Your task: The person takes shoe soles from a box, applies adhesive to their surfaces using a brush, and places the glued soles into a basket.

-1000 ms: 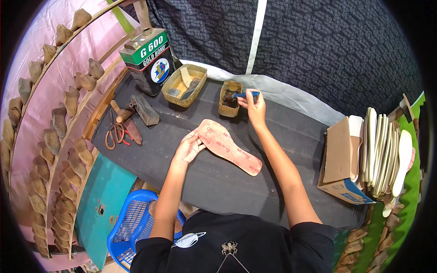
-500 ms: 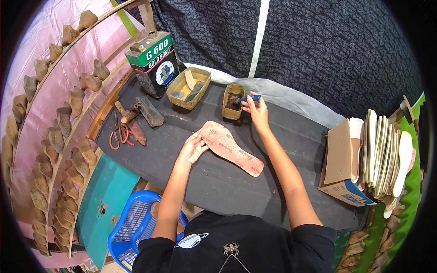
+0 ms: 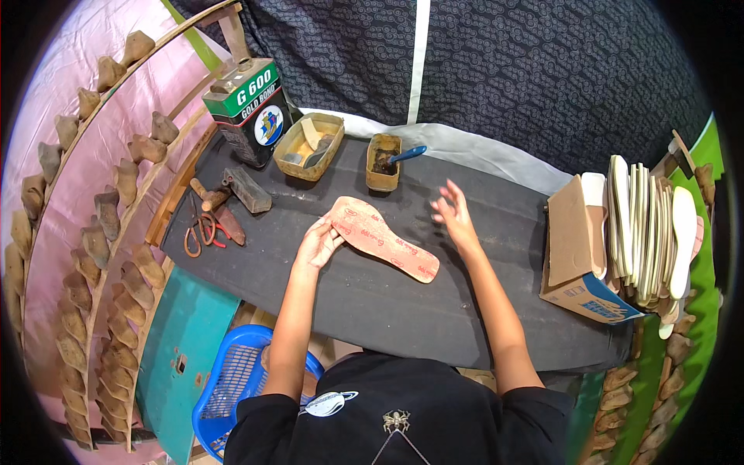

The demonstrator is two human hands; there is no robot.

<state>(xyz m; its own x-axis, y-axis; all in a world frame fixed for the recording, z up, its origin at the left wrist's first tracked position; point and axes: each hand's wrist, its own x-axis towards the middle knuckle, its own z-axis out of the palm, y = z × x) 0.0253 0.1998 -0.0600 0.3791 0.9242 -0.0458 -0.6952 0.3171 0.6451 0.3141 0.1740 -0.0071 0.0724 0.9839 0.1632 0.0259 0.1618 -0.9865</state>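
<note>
My left hand (image 3: 318, 242) grips an orange-pink shoe insole (image 3: 384, 239) by its wider end, with the narrower end pointing right over the dark table. The insole's upturned face bears red print. My right hand (image 3: 455, 209) is empty, fingers apart, in the air to the right of the insole. Beyond it, a blue-handled brush (image 3: 411, 153) leans in a small tan container (image 3: 383, 180) with dark residue inside. The brush's lower end is hidden in that container.
Left of it are a tan tub (image 3: 292, 168) with scraps, a green-and-black metal can (image 3: 246, 116), a hammer (image 3: 208, 194) and scissors (image 3: 203, 231). A cardboard box (image 3: 570, 232) holding stacked pale insoles (image 3: 642, 225) stands right. Wooden shoe lasts (image 3: 106, 213) line racks at left.
My right hand has let go of the blue-handled brush, left it in the small container, and drawn back toward me. My left hand still holds the insole. The whole view has shifted slightly.
</note>
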